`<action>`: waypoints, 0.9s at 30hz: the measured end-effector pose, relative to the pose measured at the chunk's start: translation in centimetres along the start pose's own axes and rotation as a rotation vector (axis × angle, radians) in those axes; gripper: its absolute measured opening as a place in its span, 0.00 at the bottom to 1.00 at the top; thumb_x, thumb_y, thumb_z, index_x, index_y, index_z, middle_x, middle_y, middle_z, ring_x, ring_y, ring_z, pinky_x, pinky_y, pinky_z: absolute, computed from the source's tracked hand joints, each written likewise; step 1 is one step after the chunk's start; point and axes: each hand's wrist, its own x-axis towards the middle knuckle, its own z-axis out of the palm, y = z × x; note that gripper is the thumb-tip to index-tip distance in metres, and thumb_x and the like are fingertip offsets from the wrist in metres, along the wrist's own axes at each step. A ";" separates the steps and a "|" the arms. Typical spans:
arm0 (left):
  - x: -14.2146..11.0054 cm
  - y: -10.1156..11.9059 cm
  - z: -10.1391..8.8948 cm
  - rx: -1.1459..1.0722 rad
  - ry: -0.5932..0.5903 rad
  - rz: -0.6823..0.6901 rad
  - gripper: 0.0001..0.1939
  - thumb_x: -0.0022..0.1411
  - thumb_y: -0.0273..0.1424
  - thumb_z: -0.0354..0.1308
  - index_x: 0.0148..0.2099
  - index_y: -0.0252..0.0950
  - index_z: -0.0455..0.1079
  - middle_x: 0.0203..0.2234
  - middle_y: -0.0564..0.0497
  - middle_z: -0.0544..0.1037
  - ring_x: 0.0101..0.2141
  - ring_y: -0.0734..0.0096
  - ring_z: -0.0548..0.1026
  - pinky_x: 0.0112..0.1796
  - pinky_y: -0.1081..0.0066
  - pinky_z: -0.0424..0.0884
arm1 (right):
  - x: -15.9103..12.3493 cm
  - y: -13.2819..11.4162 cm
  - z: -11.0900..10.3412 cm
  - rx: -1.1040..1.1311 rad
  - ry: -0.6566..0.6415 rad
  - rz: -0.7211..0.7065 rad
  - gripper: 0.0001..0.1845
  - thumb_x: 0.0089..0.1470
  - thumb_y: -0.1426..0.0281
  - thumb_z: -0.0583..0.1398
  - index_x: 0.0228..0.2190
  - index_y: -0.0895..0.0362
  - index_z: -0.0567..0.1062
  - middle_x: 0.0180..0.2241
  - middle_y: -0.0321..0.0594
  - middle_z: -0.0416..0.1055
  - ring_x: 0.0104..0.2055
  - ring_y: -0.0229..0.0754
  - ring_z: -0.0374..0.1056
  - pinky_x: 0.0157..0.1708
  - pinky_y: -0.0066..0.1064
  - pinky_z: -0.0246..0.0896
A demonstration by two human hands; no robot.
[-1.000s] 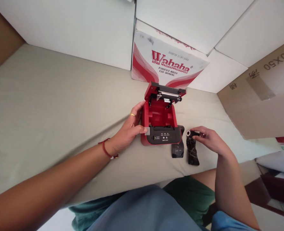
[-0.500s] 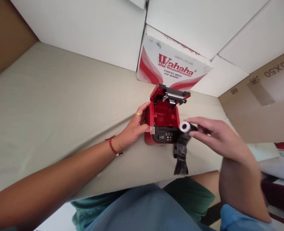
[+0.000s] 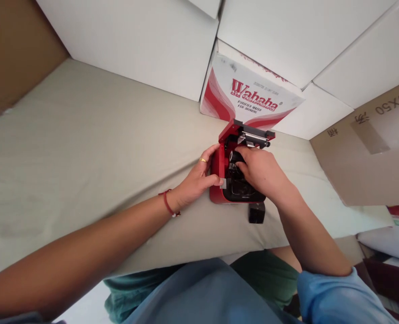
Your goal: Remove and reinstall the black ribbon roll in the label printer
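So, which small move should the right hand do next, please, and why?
Perhaps lower the small black roll with the white core gently into the open red plastic box: the right hand holds it at the opening, the red-and-black lid stands raised, and the left hand grips the box.

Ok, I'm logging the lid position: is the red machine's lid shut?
No, the lid of the red machine stands raised, and the right hand reaches in below it with a black roll.
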 end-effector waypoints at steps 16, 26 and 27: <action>0.1 -0.2 -0.4 0.036 -0.016 0.018 0.56 0.57 0.36 0.73 0.83 0.48 0.55 0.83 0.42 0.64 0.80 0.38 0.64 0.82 0.35 0.59 | 0.5 2.3 2.4 0.319 0.160 -0.184 0.18 0.71 0.76 0.66 0.59 0.54 0.86 0.58 0.50 0.89 0.56 0.58 0.87 0.57 0.47 0.81; -0.3 -0.3 -0.3 0.055 -0.006 0.050 0.55 0.59 0.36 0.73 0.84 0.48 0.56 0.85 0.43 0.64 0.84 0.37 0.60 0.84 0.35 0.57 | -10.6 3.7 7.0 0.355 0.453 -0.591 0.25 0.81 0.69 0.63 0.73 0.51 0.77 0.72 0.50 0.82 0.78 0.52 0.75 0.80 0.56 0.70; -0.3 -0.3 -0.3 0.067 -0.005 0.056 0.55 0.59 0.36 0.73 0.84 0.48 0.56 0.85 0.44 0.63 0.84 0.38 0.59 0.84 0.36 0.56 | -11.1 3.7 7.7 0.336 0.464 -0.580 0.27 0.80 0.70 0.63 0.75 0.51 0.76 0.73 0.50 0.82 0.80 0.51 0.73 0.83 0.56 0.67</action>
